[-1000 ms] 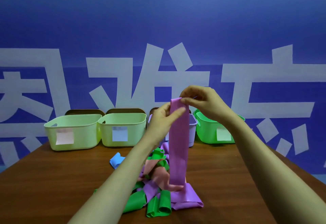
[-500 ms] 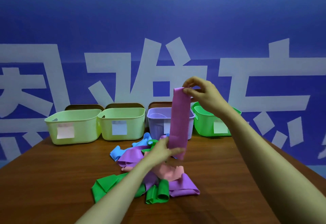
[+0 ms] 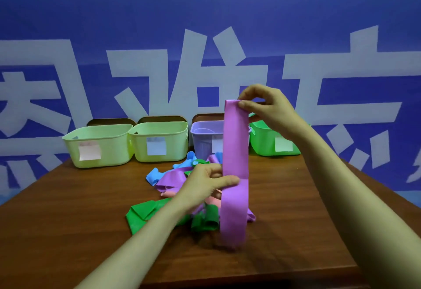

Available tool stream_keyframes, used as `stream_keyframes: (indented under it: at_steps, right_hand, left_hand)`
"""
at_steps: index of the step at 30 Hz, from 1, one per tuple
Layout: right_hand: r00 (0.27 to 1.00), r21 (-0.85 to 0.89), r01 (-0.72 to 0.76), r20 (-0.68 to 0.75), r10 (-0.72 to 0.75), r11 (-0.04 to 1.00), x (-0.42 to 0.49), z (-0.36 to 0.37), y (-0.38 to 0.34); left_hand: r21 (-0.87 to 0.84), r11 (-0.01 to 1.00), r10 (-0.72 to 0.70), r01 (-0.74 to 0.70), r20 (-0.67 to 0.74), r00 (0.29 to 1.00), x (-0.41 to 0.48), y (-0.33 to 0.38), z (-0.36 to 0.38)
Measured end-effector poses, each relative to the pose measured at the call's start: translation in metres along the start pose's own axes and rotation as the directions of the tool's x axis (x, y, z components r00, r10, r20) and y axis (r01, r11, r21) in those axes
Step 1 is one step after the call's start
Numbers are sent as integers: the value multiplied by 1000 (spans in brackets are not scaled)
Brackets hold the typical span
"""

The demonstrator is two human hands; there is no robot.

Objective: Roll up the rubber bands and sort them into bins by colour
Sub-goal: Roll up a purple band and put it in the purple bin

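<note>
A long flat purple rubber band (image 3: pixel 234 152) hangs upright above the brown wooden worktop (image 3: pixel 68 209), held between both hands. The right hand (image 3: pixel 268 108) pinches its top end between thumb and fingertips, level with the rims of the bins. The left hand (image 3: pixel 202 186) grips the band partway down, thumb laid across its front and fingers curled behind. The band's lower end is blurred just above the worktop, and I cannot tell whether it touches.

Behind and left of the hanging band lies a loose heap of other flat bands: a folded green band (image 3: pixel 145 216), a light blue band (image 3: pixel 152 175) and a pink band (image 3: pixel 214 202), with more purple among them.

Along the far edge of the worktop four plastic bins stand in a row, each with a paper label: two pale yellow-green bins (image 3: pixel 100 145) (image 3: pixel 159 143) touching each other, a lilac bin (image 3: pixel 202 140) partly hidden by the held band, and a bright green bin (image 3: pixel 266 145) behind the right wrist.
</note>
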State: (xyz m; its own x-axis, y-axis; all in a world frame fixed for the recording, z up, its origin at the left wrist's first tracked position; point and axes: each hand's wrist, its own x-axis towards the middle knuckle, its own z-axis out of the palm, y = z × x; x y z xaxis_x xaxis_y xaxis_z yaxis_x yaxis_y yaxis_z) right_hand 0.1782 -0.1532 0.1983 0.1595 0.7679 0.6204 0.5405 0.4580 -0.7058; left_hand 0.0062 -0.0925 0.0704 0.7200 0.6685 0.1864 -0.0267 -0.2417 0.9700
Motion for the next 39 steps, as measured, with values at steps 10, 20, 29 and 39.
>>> stream_keyframes:
  at_steps: [10,20,29,39]
  right_hand:
    - [904,-32,-363,229,360,931,-42,82,151]
    - [916,44,-382,154,371,923,-42,105,205]
    - [889,291,-446,35,456,847,-44,116,222]
    - [908,450,-399,70,414,799,-51,118,212]
  left_hand:
    - [510,843,-83,170,-189,979,-23,-86,-6]
    - [391,891,-55,231,-412,909,74,-96,-37]
    - [-63,985,-173,162,-317,932,95,-122,-41]
    - [-315,945,-178,83,-287,941,86,-119,-38]
